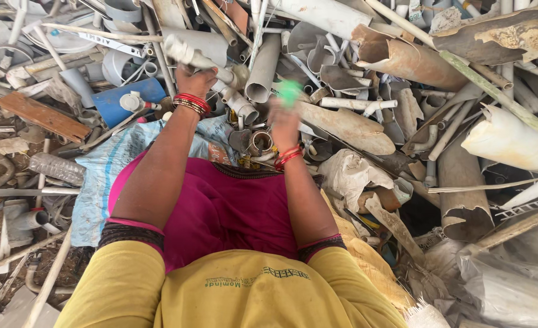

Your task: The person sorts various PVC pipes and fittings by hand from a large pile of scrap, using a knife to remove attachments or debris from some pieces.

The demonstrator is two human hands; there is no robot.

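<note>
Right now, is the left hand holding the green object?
No, the left hand grips a whitish pipe piece; the blurred green object is at the right hand.

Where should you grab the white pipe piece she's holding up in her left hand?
Probably around its straight grey-white shaft, as the left hand does now, wrapping it from below. The white pipe piece slants up to the left, with a wider socket end sticking out above the fist; that bulge would likely stop it slipping down through the fingers. The right hand is blurred, with something green at it.

The left hand (197,80) grips a pale pipe piece (190,56); the blurred right hand (283,118) holds a green object (289,92).
</note>
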